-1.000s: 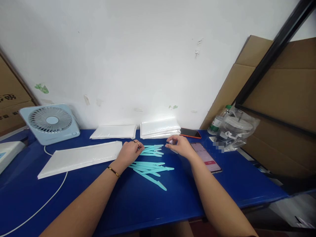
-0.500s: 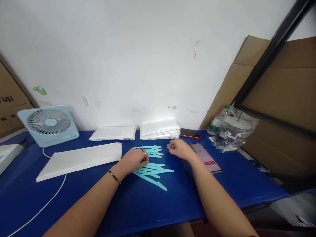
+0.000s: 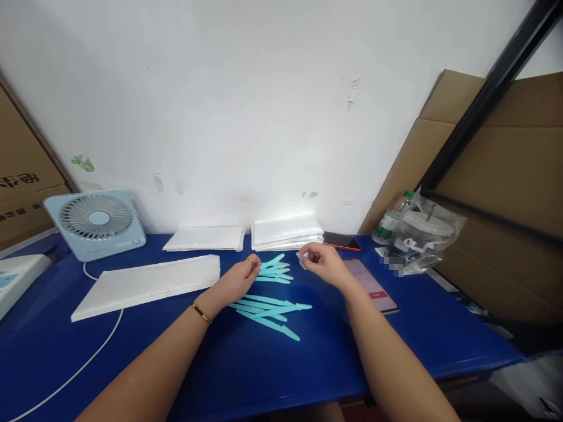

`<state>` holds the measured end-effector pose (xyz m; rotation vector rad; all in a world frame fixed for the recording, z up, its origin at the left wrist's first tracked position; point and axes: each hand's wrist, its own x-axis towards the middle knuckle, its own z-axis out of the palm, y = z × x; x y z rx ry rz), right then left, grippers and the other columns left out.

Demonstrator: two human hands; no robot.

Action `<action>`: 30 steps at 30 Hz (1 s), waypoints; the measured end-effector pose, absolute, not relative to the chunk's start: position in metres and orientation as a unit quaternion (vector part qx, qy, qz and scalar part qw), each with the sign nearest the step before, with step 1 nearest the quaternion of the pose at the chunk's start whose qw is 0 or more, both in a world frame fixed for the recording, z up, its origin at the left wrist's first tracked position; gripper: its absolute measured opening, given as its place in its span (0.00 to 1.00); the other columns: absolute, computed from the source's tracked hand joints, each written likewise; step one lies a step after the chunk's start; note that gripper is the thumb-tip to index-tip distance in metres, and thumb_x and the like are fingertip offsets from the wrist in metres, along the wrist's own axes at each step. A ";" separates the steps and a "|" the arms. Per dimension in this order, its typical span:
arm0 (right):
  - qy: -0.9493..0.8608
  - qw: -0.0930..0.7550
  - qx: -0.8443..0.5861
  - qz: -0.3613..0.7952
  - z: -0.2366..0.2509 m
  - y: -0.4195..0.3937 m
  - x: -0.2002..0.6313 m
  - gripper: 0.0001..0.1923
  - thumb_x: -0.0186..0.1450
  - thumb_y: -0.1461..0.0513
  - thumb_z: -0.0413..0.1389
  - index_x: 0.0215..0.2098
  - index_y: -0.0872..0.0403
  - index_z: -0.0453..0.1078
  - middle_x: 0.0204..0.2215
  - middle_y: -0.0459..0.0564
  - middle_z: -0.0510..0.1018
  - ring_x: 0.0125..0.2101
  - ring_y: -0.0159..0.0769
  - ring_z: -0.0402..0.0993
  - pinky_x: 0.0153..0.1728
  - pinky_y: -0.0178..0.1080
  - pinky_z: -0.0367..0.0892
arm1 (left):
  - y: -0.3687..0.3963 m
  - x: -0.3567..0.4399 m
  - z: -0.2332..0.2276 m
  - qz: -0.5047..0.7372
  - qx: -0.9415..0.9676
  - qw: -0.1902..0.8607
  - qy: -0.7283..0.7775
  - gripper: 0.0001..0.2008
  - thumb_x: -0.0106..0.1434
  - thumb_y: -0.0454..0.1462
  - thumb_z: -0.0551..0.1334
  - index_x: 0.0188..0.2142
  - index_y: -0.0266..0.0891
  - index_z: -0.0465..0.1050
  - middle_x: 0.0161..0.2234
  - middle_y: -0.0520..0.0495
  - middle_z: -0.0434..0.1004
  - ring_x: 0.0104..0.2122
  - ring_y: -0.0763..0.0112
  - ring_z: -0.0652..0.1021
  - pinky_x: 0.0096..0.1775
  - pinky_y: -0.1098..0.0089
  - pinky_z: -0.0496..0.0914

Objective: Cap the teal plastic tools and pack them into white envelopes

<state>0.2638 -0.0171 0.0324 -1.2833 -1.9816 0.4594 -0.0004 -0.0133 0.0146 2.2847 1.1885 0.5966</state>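
My left hand [image 3: 237, 280] is closed in a pinch at the handle ends of the upper group of turquoise eyebrow razors [image 3: 277, 271]. One razor [image 3: 275, 259] slants upward from its fingertips, apart from the others. Below lies a second group of eyebrow razors [image 3: 268, 308], fanned across the blue table with some crossing. To the right, my right hand [image 3: 324, 264] is closed on small translucent plastic pieces [image 3: 303, 258], which stick out from its fingertips. Their exact shape is too small to tell.
Several flat white packets [image 3: 204, 237] and a taller stack of packets [image 3: 288, 231] lie by the wall. A long white packet [image 3: 147, 286], a blue fan [image 3: 99, 223] and its cable are left. Phones [image 3: 372, 284], a bottle [image 3: 387, 225] and a bagged cup [image 3: 422, 240] stand right.
My left hand has shifted up and slightly left, onto the upper razors, and one razor now slants upward. My right hand has opened its grip slightly, showing more of the plastic pieces.
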 end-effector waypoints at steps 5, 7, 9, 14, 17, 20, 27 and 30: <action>-0.809 0.365 -0.446 0.113 0.034 -0.020 0.257 0.08 0.62 0.62 0.51 0.35 0.52 0.72 0.32 0.49 0.73 0.28 0.32 0.68 0.30 0.33 0.64 | -0.017 0.002 0.022 0.151 0.865 0.173 0.446 0.17 0.66 0.49 0.44 0.31 0.41 0.62 0.26 0.52 0.68 0.25 0.70 0.70 0.28 0.72 0.61; -0.826 0.361 -0.422 0.096 0.033 -0.020 0.255 0.09 0.63 0.63 0.50 0.37 0.51 0.72 0.34 0.50 0.72 0.29 0.31 0.69 0.32 0.33 0.65 | -0.018 0.003 0.025 0.140 0.869 0.146 0.452 0.18 0.67 0.47 0.43 0.28 0.41 0.61 0.26 0.51 0.69 0.26 0.70 0.71 0.28 0.72 0.60; -0.836 0.359 -0.408 0.078 0.033 -0.021 0.253 0.10 0.64 0.63 0.50 0.39 0.51 0.72 0.35 0.50 0.72 0.30 0.31 0.69 0.33 0.33 0.65 | -0.018 0.004 0.026 0.133 0.869 0.137 0.457 0.19 0.67 0.46 0.43 0.26 0.41 0.60 0.26 0.50 0.70 0.26 0.69 0.71 0.28 0.72 0.59; -0.852 0.343 -0.394 0.035 0.030 -0.022 0.247 0.11 0.65 0.63 0.49 0.41 0.50 0.72 0.36 0.51 0.71 0.35 0.34 0.70 0.37 0.34 0.65 | -0.019 0.005 0.027 0.113 0.865 0.139 0.468 0.18 0.67 0.46 0.44 0.26 0.41 0.62 0.25 0.50 0.71 0.26 0.69 0.71 0.28 0.72 0.58; -0.859 0.344 -0.380 0.013 0.027 -0.021 0.245 0.11 0.66 0.64 0.49 0.42 0.51 0.72 0.37 0.51 0.71 0.35 0.33 0.70 0.36 0.34 0.66 | -0.019 0.005 0.028 0.108 0.865 0.140 0.469 0.19 0.67 0.46 0.44 0.26 0.40 0.63 0.26 0.49 0.71 0.26 0.69 0.71 0.28 0.72 0.58; -0.860 0.345 -0.376 -0.013 0.025 -0.020 0.245 0.11 0.66 0.65 0.49 0.42 0.52 0.71 0.36 0.51 0.71 0.34 0.33 0.70 0.35 0.34 0.66 | -0.019 0.005 0.027 0.104 0.864 0.135 0.474 0.18 0.67 0.46 0.45 0.26 0.40 0.63 0.26 0.49 0.71 0.26 0.68 0.71 0.28 0.71 0.58; -0.865 0.328 -0.376 -0.042 0.023 -0.019 0.242 0.11 0.66 0.65 0.48 0.43 0.52 0.71 0.36 0.52 0.71 0.33 0.33 0.69 0.34 0.34 0.66 | -0.020 0.008 0.026 0.100 0.866 0.124 0.475 0.18 0.66 0.46 0.45 0.26 0.40 0.63 0.25 0.49 0.70 0.26 0.68 0.71 0.27 0.71 0.56; -0.881 0.308 -0.357 -0.037 0.021 -0.022 0.234 0.12 0.66 0.65 0.48 0.44 0.52 0.70 0.36 0.52 0.71 0.34 0.33 0.70 0.35 0.33 0.66 | -0.022 0.011 0.026 0.095 0.867 0.120 0.475 0.19 0.66 0.46 0.45 0.25 0.40 0.63 0.24 0.50 0.69 0.24 0.69 0.70 0.26 0.70 0.54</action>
